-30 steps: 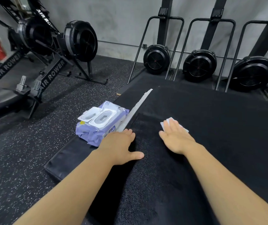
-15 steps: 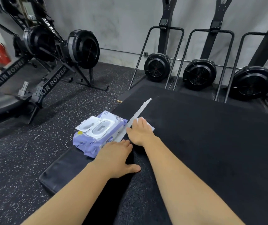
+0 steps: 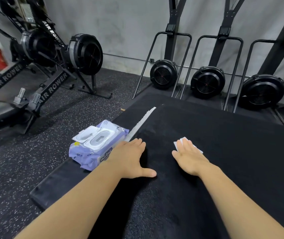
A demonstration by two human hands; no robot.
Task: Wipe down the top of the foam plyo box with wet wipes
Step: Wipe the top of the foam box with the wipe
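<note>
Nearest the camera, the foam plyo box (image 3: 172, 213) is showing a wide stretch of black top between the two forearms, and that near patch is looking at risk of being skipped if the strokes are running only out at arm's reach. Just beyond, the left hand (image 3: 131, 157) is lying released, palm down with fingers straight and thumb spread, bracing on the top close to its left edge. The right hand (image 3: 189, 156) is pressing flat, fingers straight, on the wet wipe (image 3: 178, 146), which is peeking out white past the fingertips on the box top. Since no finger is curling round the wipe, it is liable to be bunching or sliding out from under the palm on the rough-looking surface, and a leftward stroke is risking a bump against the bracing hand. The wipes pack (image 3: 96, 145), its lid looking flipped open, is lying just beside that left edge on a lower black pad (image 3: 56, 183), so a sweep overrunning the edge and its white strip (image 3: 142, 122) could be knocking it. To the right and ahead the top is offering plenty of open room up to its far edge, with the fan machines (image 3: 206, 81) standing well apart by the wall.
</note>
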